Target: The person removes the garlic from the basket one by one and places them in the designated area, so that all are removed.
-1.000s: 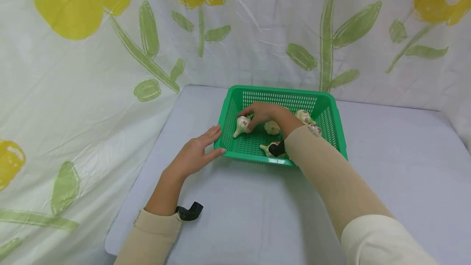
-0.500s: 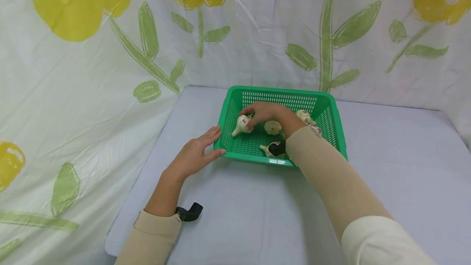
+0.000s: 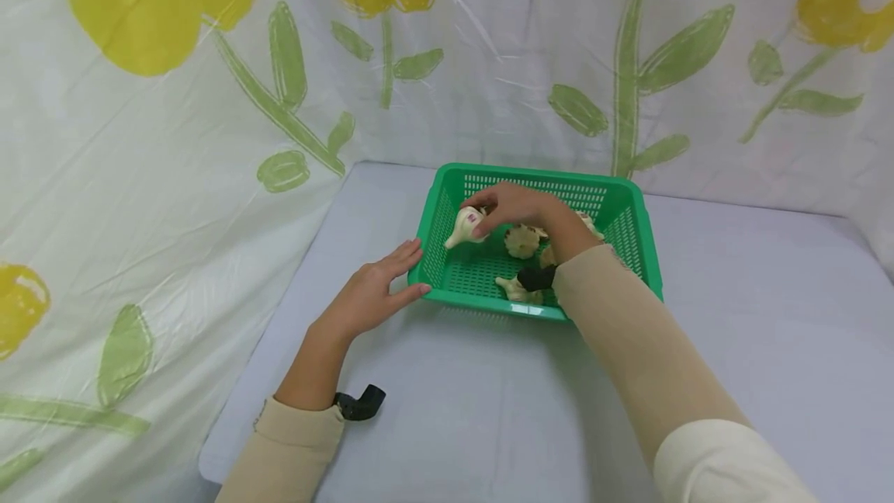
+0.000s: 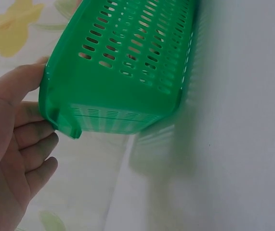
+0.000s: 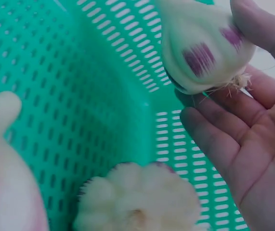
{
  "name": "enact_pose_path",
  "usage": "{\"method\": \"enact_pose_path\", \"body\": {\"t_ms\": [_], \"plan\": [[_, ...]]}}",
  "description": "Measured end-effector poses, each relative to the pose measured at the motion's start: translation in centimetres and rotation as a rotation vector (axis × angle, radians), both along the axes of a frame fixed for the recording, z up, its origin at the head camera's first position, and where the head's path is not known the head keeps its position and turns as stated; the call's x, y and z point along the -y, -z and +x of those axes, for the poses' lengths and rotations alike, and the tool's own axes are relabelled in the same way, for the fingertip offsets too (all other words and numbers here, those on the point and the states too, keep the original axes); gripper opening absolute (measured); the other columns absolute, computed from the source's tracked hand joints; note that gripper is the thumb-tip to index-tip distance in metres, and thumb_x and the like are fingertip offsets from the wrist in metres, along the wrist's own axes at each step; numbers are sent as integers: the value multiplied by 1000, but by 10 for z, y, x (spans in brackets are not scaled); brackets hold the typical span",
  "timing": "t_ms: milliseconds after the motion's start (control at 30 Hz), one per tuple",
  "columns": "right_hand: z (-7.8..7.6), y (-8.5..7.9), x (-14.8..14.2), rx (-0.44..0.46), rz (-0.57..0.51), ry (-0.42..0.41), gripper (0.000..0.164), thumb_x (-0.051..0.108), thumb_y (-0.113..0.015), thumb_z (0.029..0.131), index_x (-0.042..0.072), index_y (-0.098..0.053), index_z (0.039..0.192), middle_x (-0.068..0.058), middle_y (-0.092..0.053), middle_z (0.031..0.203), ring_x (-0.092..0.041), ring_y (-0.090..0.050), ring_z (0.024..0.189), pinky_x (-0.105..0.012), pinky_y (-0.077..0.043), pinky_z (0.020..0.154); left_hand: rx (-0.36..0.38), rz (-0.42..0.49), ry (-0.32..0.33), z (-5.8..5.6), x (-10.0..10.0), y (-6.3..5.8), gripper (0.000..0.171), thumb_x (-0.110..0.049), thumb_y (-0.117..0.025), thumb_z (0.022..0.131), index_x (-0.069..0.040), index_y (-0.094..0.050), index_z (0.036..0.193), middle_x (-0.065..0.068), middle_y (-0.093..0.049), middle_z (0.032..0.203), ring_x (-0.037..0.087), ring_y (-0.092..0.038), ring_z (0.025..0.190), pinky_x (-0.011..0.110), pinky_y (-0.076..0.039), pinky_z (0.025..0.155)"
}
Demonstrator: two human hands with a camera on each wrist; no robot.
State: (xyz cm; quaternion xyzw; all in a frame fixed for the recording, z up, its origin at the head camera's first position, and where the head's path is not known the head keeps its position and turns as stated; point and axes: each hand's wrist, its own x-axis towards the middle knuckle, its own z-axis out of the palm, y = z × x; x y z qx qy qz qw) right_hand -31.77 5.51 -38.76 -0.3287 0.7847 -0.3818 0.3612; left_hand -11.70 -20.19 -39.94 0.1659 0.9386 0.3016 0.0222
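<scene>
My right hand (image 3: 513, 206) pinches a white garlic bulb (image 3: 466, 227) with purple marks inside the green basket (image 3: 489, 306). In the right wrist view, thumb and fingers hold this garlic bulb (image 5: 204, 53) off the basket floor, its roots towards the palm. Another garlic bulb (image 3: 521, 241) lies below the hand, and one more garlic bulb (image 3: 513, 290) is near the basket's front wall. My left hand (image 3: 368, 297) touches the front-left corner of the basket, thumb on the front rim and fingers along the left. The left wrist view shows its thumb and fingers against the rim (image 4: 48, 94).
More garlic bulbs (image 3: 588, 223) lie at the basket's right side, partly hidden by the right forearm. The basket stands on a white table (image 3: 433, 410). A flower-printed curtain (image 3: 489, 84) hangs behind and to the left.
My right hand has raised the garlic bulb slightly and moved a little right; the bulb beneath shows more. The left hand has stayed at the basket's corner.
</scene>
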Motion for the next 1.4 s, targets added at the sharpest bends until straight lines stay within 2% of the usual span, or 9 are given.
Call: {"method": "enact_pose_path", "body": {"t_ms": [133,233,367,567,767,1033,1400], "plan": [[-2,-4,-6,14,-51,12,73,28,-78,85,11,-46,148,-9,-60,134,-26,-56,123,-53,-46,104,-1,5,-3,1,-1,1,71,-48,-62,95,-9,-41,150,0,-30,160,19,-28,148,45,-35,115],[-2,-10,-12,-11,-75,30,73,30,-79,84,13,-46,148,-6,-59,135,-23,-56,123,-48,-48,102,-5,4,-7,1,-1,2,70,-47,-62,95,-9,-42,150,0,-31,160,19,-27,149,46,-34,116],[0,-19,-21,-6,-138,67,70,26,-78,86,13,-47,147,-7,-60,133,-23,-57,120,-46,-50,100,-17,3,-8,0,0,3,69,-45,-63,95,-9,-42,149,-1,-32,159,19,-27,149,46,-33,116],[11,-33,-44,13,-227,158,64,15,-75,87,12,-49,146,-8,-63,125,-23,-60,112,-42,-54,93,-24,12,-2,-2,-1,5,69,-46,-62,95,-9,-41,150,-1,-32,159,17,-27,149,45,-33,117],[21,-37,-66,-21,-261,272,63,16,-77,86,16,-53,143,-4,-65,114,-21,-58,96,-46,-51,92,-15,23,-11,0,0,5,72,-52,-58,95,-11,-40,151,-1,-30,160,18,-27,149,47,-33,116],[29,-40,-87,-19,-339,388,61,13,-72,90,12,-49,146,0,-64,123,-18,-58,110,-30,-53,90,-21,32,-7,-1,1,6,71,-50,-59,95,-11,-39,151,-2,-29,161,18,-26,149,45,-33,117],[33,-50,-108,-22,-431,446,58,8,-69,91,7,-48,146,1,-65,115,-16,-61,101,-25,-55,87,-5,26,-9,-2,0,5,72,-51,-59,95,-11,-38,152,-2,-27,161,18,-26,149,46,-32,117]]}}
